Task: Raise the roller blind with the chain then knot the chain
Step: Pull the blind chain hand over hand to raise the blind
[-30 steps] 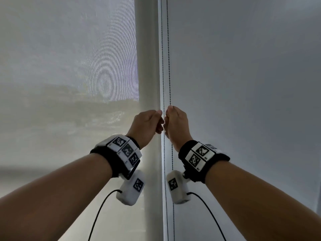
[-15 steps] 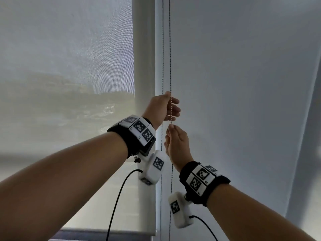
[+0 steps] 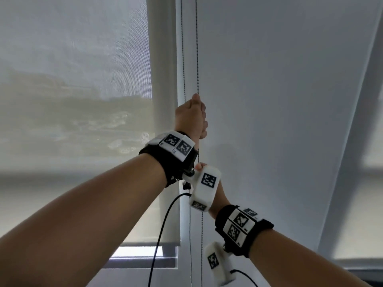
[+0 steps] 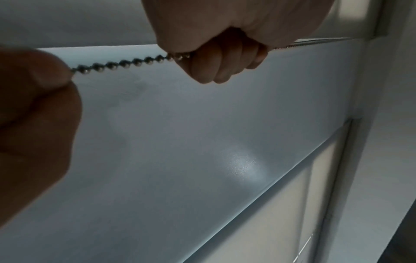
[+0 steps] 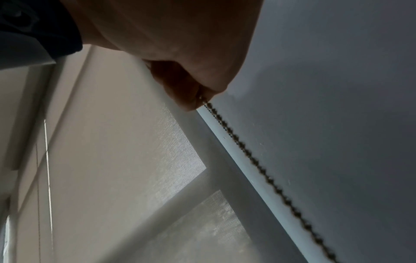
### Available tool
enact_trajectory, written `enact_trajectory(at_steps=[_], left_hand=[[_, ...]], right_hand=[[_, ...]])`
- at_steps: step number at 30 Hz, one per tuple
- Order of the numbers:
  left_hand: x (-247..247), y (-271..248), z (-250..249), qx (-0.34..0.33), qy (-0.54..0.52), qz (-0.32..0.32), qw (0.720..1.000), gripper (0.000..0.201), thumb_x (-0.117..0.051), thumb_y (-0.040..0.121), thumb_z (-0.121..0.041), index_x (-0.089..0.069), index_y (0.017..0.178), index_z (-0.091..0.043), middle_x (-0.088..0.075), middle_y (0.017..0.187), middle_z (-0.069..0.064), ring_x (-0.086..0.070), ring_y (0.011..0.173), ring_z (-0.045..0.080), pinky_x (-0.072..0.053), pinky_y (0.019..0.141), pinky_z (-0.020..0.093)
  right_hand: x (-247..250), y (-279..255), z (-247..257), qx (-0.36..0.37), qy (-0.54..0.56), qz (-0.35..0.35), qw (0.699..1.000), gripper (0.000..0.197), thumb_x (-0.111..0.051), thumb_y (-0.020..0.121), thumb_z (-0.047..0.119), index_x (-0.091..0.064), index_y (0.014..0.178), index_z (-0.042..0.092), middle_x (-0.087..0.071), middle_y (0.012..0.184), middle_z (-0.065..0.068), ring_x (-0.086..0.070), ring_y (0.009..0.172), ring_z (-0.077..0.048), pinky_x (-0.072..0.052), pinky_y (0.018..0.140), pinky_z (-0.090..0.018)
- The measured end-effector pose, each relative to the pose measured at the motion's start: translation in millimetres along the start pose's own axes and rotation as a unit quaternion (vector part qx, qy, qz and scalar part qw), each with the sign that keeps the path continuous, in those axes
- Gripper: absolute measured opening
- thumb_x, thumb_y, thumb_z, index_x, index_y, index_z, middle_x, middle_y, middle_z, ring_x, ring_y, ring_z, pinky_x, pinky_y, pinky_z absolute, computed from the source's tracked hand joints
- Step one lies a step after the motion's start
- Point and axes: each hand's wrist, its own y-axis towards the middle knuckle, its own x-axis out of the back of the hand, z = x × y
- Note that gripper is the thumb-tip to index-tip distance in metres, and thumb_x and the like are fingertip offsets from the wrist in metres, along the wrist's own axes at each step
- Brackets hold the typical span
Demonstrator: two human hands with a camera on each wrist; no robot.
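A metal bead chain [image 3: 197, 59] hangs in two strands between a pale see-through roller blind [image 3: 83, 100] and a grey one [image 3: 279, 100]. My left hand [image 3: 191, 118] is raised high and its fingers are curled round the right strand; the left wrist view shows that fist [image 4: 225, 58] closed on the chain [image 4: 126, 64]. My right hand [image 3: 200, 166] sits lower on the same strand, mostly hidden behind the left wrist camera. In the right wrist view its fingertips [image 5: 195, 99] pinch the chain [image 5: 258, 160]. The stretch between the two hands is taut.
The see-through blind's bottom bar [image 3: 149, 243] hangs above a strip of bare window [image 3: 143, 253] and a dark frame. A white upright [image 3: 163, 79] stands left of the chain. The other strand [image 3: 183, 59] hangs free. Camera cables trail from both wrists.
My left hand has moved from beside the right hand up the strand and closed on it. The right hand has pulled down. The blind's bottom bar and the window below have come into view.
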Motion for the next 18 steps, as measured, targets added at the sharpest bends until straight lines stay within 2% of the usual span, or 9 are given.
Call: enact_trajectory(at_steps=[1, 3, 5, 8, 10, 12, 14, 16, 18], left_hand=[[0, -1, 0, -0.001, 0.001, -0.001, 1.000, 0.044, -0.038, 0.097, -0.038, -0.036, 0.057, -0.021, -0.025, 0.043, -0.008, -0.016, 0.034, 0.008, -0.011, 0.042, 0.018], [1, -3, 0, -0.004, 0.003, 0.000, 1.000, 0.043, -0.038, 0.097, -0.038, -0.036, 0.058, -0.021, -0.024, 0.044, -0.008, -0.016, 0.034, 0.008, -0.011, 0.041, 0.018], [4, -7, 4, -0.004, 0.009, 0.004, 1.000, 0.042, -0.038, 0.097, -0.038, -0.036, 0.058, -0.021, -0.024, 0.044, -0.008, -0.016, 0.033, 0.007, -0.011, 0.041, 0.018], [12, -12, 17, -0.002, 0.023, 0.004, 1.000, 0.042, -0.039, 0.097, -0.038, -0.038, 0.059, -0.020, -0.025, 0.043, -0.008, -0.017, 0.034, 0.008, -0.011, 0.040, 0.018], [20, -15, 31, -0.006, 0.039, -0.004, 0.999, 0.043, -0.040, 0.096, -0.037, -0.041, 0.058, -0.018, -0.029, 0.043, -0.006, -0.021, 0.035, 0.009, -0.017, 0.039, 0.019], [27, -19, 45, 0.002, 0.068, -0.013, 0.998, 0.042, -0.041, 0.095, -0.039, -0.050, 0.061, -0.015, -0.041, 0.050, 0.000, -0.032, 0.039, 0.012, -0.025, 0.040, 0.021], [34, -27, 58, 0.031, 0.068, -0.008, 0.997, 0.038, -0.041, 0.096, -0.038, -0.057, 0.071, -0.013, -0.047, 0.056, 0.001, -0.033, 0.039, 0.011, -0.025, 0.039, 0.020], [39, -37, 69, 0.057, 0.048, 0.003, 0.997, 0.038, -0.040, 0.097, -0.035, -0.048, 0.066, -0.015, -0.037, 0.050, -0.004, -0.024, 0.035, 0.008, -0.018, 0.038, 0.017], [45, -47, 82, 0.081, 0.051, 0.006, 0.995, 0.041, -0.038, 0.098, -0.034, -0.038, 0.060, -0.019, -0.029, 0.044, -0.007, -0.018, 0.033, 0.007, -0.012, 0.040, 0.016]], right_hand=[[2, 2, 2, -0.004, 0.001, 0.000, 1.000, 0.041, -0.047, 0.094, 0.000, -0.052, 0.077, 0.036, -0.057, 0.070, 0.015, -0.056, 0.056, 0.009, -0.045, 0.059, -0.011], [4, 7, 4, 0.020, 0.000, -0.020, 1.000, 0.053, -0.042, 0.092, -0.010, -0.053, 0.063, 0.033, -0.051, 0.062, 0.012, -0.047, 0.050, -0.002, -0.042, 0.052, -0.024], [6, 12, 5, 0.031, -0.002, -0.041, 0.999, 0.047, -0.044, 0.093, -0.003, -0.056, 0.060, 0.028, -0.051, 0.062, 0.000, -0.046, 0.056, -0.012, -0.039, 0.057, -0.031], [12, 23, 15, 0.031, 0.015, -0.040, 0.999, 0.025, -0.043, 0.087, 0.017, -0.066, 0.081, 0.017, -0.061, 0.074, -0.012, -0.058, 0.070, -0.023, -0.049, 0.069, -0.039], [16, 34, 27, 0.059, 0.012, -0.050, 0.997, 0.026, -0.040, 0.088, 0.017, -0.066, 0.087, 0.012, -0.067, 0.074, -0.005, -0.063, 0.071, -0.021, -0.053, 0.072, -0.041], [18, 46, 46, 0.087, 0.011, -0.057, 0.995, 0.029, -0.037, 0.095, 0.012, -0.065, 0.088, 0.008, -0.067, 0.071, -0.001, -0.062, 0.066, -0.017, -0.053, 0.064, -0.033], [18, 56, 67, 0.099, -0.011, -0.065, 0.993, 0.032, -0.034, 0.099, 0.014, -0.065, 0.096, 0.007, -0.067, 0.078, -0.007, -0.064, 0.072, -0.018, -0.054, 0.066, -0.031], [17, 66, 87, 0.107, -0.024, -0.057, 0.992, 0.035, -0.032, 0.101, 0.018, -0.063, 0.106, 0.002, -0.067, 0.085, -0.017, -0.065, 0.079, -0.024, -0.056, 0.072, -0.038], [13, 76, 107, 0.103, -0.011, -0.038, 0.994, 0.040, -0.029, 0.103, 0.022, -0.058, 0.113, -0.004, -0.065, 0.087, -0.023, -0.064, 0.078, -0.029, -0.056, 0.072, -0.042]])
